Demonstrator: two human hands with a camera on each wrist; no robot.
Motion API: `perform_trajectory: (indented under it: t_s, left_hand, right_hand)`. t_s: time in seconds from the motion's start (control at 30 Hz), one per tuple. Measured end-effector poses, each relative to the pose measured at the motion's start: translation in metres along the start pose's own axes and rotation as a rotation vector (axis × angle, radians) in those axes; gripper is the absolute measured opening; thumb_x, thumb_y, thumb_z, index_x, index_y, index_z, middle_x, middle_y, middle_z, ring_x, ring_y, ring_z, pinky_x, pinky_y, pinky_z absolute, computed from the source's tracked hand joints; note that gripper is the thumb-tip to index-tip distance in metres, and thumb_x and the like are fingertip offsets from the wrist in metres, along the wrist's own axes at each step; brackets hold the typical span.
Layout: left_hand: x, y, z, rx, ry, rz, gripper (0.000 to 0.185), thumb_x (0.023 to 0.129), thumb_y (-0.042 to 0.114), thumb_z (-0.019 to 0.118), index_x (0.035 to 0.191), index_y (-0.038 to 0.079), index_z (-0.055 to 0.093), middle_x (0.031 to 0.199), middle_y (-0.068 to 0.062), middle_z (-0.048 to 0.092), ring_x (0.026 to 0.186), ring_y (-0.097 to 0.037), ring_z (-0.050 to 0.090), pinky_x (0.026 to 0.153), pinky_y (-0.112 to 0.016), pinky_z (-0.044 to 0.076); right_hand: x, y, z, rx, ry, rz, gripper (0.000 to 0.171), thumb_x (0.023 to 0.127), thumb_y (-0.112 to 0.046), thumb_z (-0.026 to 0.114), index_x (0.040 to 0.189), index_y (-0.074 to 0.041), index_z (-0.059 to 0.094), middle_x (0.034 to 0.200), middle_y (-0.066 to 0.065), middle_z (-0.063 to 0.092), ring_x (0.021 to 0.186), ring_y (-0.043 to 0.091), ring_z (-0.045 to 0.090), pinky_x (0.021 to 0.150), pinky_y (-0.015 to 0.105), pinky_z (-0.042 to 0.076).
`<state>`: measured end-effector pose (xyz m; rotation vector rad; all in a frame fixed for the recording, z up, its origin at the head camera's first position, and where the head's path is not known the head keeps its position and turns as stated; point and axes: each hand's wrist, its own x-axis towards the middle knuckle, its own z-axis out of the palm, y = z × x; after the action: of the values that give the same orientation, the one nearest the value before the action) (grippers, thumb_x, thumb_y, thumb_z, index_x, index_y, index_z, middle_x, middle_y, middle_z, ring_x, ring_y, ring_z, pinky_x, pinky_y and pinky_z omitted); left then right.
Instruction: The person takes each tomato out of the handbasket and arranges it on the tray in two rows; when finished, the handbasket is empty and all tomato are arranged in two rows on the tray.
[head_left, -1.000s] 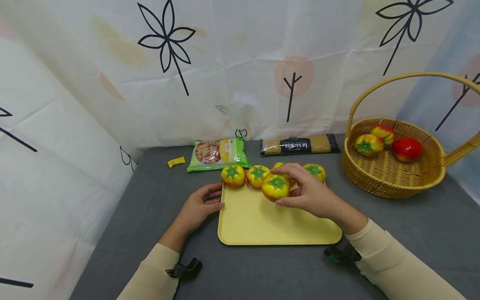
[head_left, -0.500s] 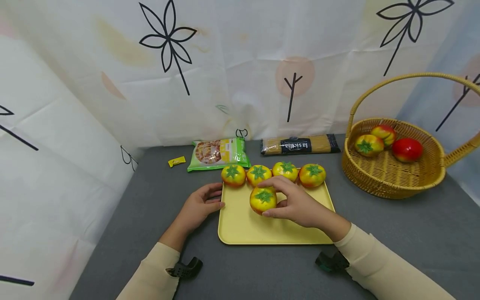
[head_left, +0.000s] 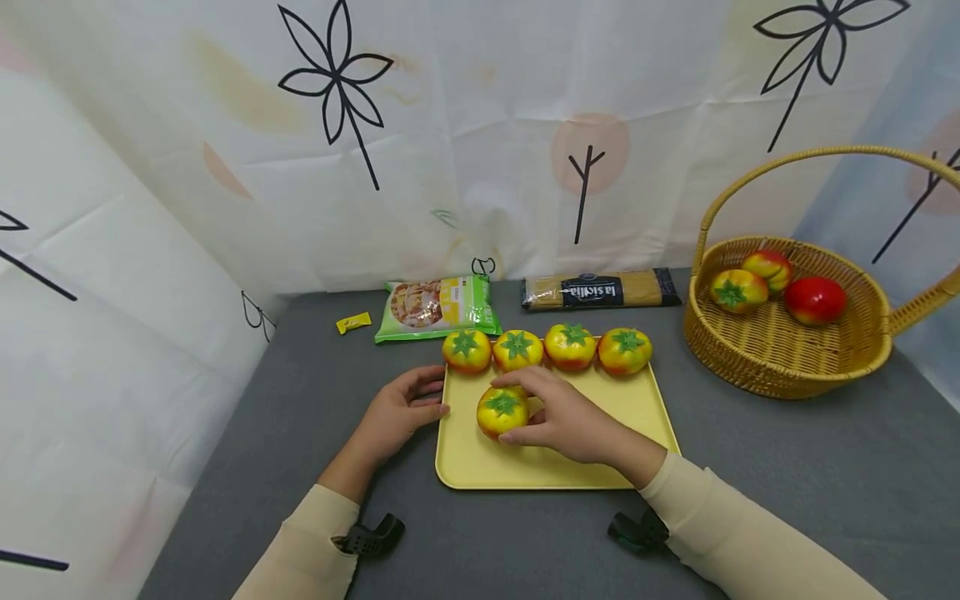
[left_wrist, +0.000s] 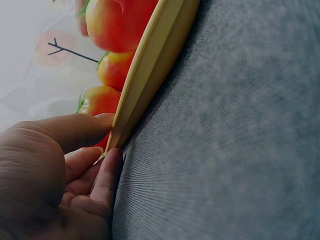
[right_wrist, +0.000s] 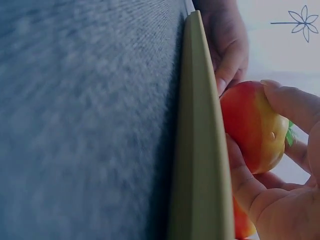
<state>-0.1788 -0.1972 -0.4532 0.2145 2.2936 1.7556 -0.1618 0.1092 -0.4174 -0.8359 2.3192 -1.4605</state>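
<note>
My right hand [head_left: 564, 419] holds a yellow-and-red tomato [head_left: 502, 412] with a green star-shaped top, low over the left part of the yellow tray [head_left: 547, 475]. In the right wrist view, thumb and fingers wrap the tomato [right_wrist: 252, 127] just inside the tray's rim [right_wrist: 200, 150]. My left hand [head_left: 397, 414] is at the tray's left edge; the left wrist view has its thumb on the rim and a fingertip below it. Along the tray's far side, several similar tomatoes [head_left: 517, 350] stand in a row.
A wicker basket [head_left: 757, 367] with a tall handle holds 3 fruits [head_left: 738, 291] at the right. Behind the tray lie a green food bag [head_left: 438, 308] and a spaghetti pack [head_left: 600, 290]. A small yellow wrapped sweet [head_left: 353, 323] is at the back left, before a printed curtain [head_left: 465, 125].
My right hand has carried the tomato left and nearer to me, away from the row, uncovering the tomatoes at its right end. The left hand has stayed at the tray edge.
</note>
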Motion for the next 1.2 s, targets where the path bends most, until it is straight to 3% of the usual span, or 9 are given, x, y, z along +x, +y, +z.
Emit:
perform_trajectory:
  t_s: [0.23,0.4,0.6,0.8,1.0,1.2]
  left_hand:
    - [0.000,0.000,0.000,0.004,0.009,-0.012,0.065,0.098,0.002,0.081,0.157,0.000,0.054,0.153,-0.019,0.058,0.136,-0.035,0.060,0.107,-0.037,0.056]
    - [0.000,-0.001,-0.001,0.010,0.007,-0.004,0.064,0.098,0.002,0.080,0.157,-0.001,0.054,0.153,-0.020,0.058,0.137,-0.036,0.060,0.107,-0.039,0.055]
    - [0.001,0.000,-0.001,0.002,0.003,-0.014,0.065,0.098,0.002,0.080,0.157,0.001,0.054,0.153,-0.018,0.058,0.137,-0.034,0.060,0.107,-0.038,0.055]
    - [0.000,0.000,-0.001,0.003,0.000,-0.016,0.065,0.098,0.003,0.081,0.158,0.001,0.054,0.153,-0.018,0.058,0.137,-0.034,0.060,0.108,-0.039,0.055]
    - [0.001,-0.001,-0.001,0.002,0.006,-0.016,0.066,0.098,0.003,0.081,0.157,0.001,0.054,0.152,-0.018,0.058,0.136,-0.035,0.061,0.108,-0.040,0.055]
    - [0.001,0.000,0.000,-0.003,0.003,-0.011,0.066,0.097,0.003,0.081,0.157,0.000,0.054,0.152,-0.020,0.058,0.136,-0.036,0.061,0.107,-0.038,0.055]
  right_hand:
    - [0.014,0.002,0.009,-0.078,0.026,-0.001,0.069,0.096,-0.026,0.089,0.153,-0.004,0.056,0.150,0.012,0.057,0.133,0.029,0.055,0.110,0.049,0.051]
    - [0.022,0.002,0.015,-0.066,0.044,0.014,0.068,0.096,-0.025,0.089,0.153,-0.006,0.057,0.146,0.013,0.054,0.125,0.028,0.055,0.101,0.045,0.056]
    - [0.029,-0.002,0.022,-0.034,0.067,0.024,0.069,0.095,-0.020,0.089,0.153,-0.003,0.055,0.149,0.014,0.055,0.129,0.028,0.055,0.110,0.048,0.051]
    - [0.031,-0.002,0.027,-0.058,0.103,0.013,0.068,0.095,-0.019,0.090,0.152,-0.004,0.057,0.139,0.013,0.056,0.119,0.026,0.056,0.103,0.047,0.053]
    - [0.034,0.000,0.028,-0.060,0.124,0.011,0.068,0.095,-0.021,0.090,0.152,-0.004,0.058,0.144,0.013,0.057,0.128,0.026,0.055,0.109,0.048,0.051]
    - [0.033,-0.001,0.028,-0.039,0.123,0.019,0.068,0.096,-0.018,0.089,0.154,-0.004,0.056,0.143,0.015,0.055,0.125,0.027,0.056,0.103,0.044,0.056]
